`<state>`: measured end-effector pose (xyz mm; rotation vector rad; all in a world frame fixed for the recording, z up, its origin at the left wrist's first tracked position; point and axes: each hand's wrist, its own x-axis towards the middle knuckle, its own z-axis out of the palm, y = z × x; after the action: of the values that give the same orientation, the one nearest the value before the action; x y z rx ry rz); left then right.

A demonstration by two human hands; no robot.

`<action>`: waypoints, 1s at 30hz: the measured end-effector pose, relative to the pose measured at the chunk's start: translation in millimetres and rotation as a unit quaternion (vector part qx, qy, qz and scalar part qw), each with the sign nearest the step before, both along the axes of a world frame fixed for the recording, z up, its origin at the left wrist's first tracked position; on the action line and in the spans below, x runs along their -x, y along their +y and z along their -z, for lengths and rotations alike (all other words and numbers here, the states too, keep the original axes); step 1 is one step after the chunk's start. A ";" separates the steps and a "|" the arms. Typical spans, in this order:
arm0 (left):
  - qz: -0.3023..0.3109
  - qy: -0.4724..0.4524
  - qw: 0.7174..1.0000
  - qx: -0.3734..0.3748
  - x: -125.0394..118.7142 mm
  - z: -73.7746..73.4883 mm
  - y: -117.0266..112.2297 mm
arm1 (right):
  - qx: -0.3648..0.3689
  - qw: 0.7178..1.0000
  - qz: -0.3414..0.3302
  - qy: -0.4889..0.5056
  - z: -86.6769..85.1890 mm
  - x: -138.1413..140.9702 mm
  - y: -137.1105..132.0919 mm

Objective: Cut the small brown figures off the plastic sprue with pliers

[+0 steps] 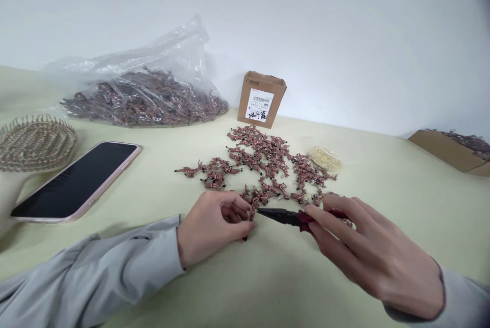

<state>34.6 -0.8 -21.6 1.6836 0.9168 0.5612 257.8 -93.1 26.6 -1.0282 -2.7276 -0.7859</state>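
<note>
Two hands work low in the middle of the frame, over a pale green bench (383,185). The left hand (214,226), coming in from the lower left in a grey sleeve, is curled with its fingers drawn against the thumb, pinching a single piece (250,211) that is mostly hidden by the fingertips. The right hand (367,251), coming in from the lower right, grips the red handles of a pair of pliers (283,216). The black nose of the pliers points left and reaches right up to the left fingertips and the single piece held there.

Just above both hands, in the centre of the frame, a loose pile of reddish-brown pieces (264,162) is spread flat on the bench, and its nearest pieces lie just beside the fingers. To the right of the pile is a small clear pouch of pale grains (324,158).

Behind the pile a small cardboard box (261,98) with a white label stands upright against the wall. In the upper left a clear plastic bag (145,93) lies slumped, filled with more of the same pieces. At the left edge are a hairbrush (34,142), bristles up, and just below and beside it a phone (76,180) with a dark screen and pink case. A second box (451,149) sits at the far right edge.
</note>
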 end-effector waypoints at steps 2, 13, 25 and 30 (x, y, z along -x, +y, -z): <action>0.000 0.000 1.000 0.003 -0.2 -0.1 0.3 | -0.001 1.000 -0.003 0.007 0.6 0.5 0.2; -0.004 0.006 1.000 -0.007 -0.3 -1.3 -0.5 | 0.008 1.000 0.002 0.021 -1.5 2.8 2.6; -0.001 0.011 0.996 -0.084 1.1 -5.6 -1.8 | 0.062 0.993 0.021 0.096 -2.7 3.1 -0.2; -0.020 0.002 0.980 -0.199 3.8 -6.7 -4.4 | 0.178 0.962 0.037 0.203 -14.0 5.8 2.1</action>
<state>30.8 -5.3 -14.8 2.0261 0.8836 0.8097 252.0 -91.0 40.6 -1.2026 -2.5238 -0.0660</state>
